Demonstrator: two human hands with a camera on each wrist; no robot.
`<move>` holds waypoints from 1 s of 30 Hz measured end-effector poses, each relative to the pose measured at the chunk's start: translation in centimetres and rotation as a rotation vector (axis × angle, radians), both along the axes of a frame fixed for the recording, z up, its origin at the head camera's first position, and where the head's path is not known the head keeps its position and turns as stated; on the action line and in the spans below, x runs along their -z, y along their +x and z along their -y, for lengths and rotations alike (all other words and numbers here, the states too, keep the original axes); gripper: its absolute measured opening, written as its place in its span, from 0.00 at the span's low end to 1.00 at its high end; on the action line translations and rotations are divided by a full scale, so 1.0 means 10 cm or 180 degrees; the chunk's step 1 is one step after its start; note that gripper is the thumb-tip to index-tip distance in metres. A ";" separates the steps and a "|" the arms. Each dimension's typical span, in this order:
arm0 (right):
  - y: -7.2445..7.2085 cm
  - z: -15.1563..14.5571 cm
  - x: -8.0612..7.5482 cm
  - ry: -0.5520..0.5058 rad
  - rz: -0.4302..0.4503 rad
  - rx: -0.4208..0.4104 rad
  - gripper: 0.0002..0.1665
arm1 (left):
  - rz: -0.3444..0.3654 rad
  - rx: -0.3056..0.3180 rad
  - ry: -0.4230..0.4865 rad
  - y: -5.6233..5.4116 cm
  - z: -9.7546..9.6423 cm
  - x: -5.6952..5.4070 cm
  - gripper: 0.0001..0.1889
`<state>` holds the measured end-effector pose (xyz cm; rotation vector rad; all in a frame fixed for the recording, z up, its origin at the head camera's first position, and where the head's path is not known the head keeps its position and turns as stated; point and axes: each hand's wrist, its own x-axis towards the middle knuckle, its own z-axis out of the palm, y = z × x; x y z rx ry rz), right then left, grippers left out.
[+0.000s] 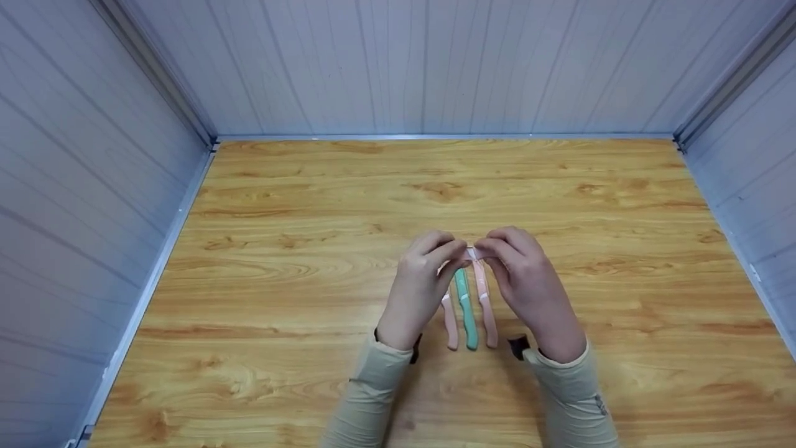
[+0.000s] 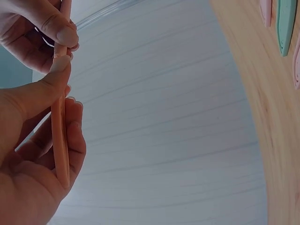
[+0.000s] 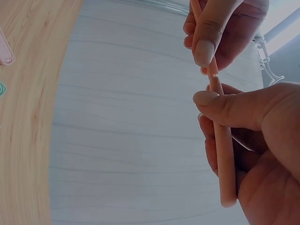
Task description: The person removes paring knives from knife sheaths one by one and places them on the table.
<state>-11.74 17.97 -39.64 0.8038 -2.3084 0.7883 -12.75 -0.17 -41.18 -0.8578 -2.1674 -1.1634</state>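
Both hands hold a slim pink sheathed knife (image 1: 471, 254) crosswise, raised above the table. My left hand (image 1: 423, 280) pinches the sheath part between thumb and fingers; the sheath (image 2: 58, 145) runs down across the palm in the left wrist view. My right hand (image 1: 528, 274) pinches the handle (image 3: 226, 164), whose rounded end points toward the palm. Both thumbs press close to the joint between the two parts. Below the hands lie a left pink knife (image 1: 450, 323), a green knife (image 1: 468, 320) and a right pink knife (image 1: 488, 317), side by side, their upper ends partly hidden.
The wood-grain table (image 1: 298, 249) is bounded by a pale back wall (image 1: 398, 68), a left wall (image 1: 81, 186) and a right wall (image 1: 752, 162). Dark straps hang at both sleeve cuffs, near the knife handles.
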 end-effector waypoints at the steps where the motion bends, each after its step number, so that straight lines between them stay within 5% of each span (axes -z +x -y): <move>1: 0.00 0.00 -0.01 -0.0010 0.0006 -0.0023 0.07 | 0.0002 0.0011 0.0001 0.00 0.00 0.00 0.08; 30: 0.01 0.01 -0.01 -0.0013 0.0156 -0.0006 0.09 | 0.0007 -0.0006 -0.0151 0.00 0.05 -0.03 0.06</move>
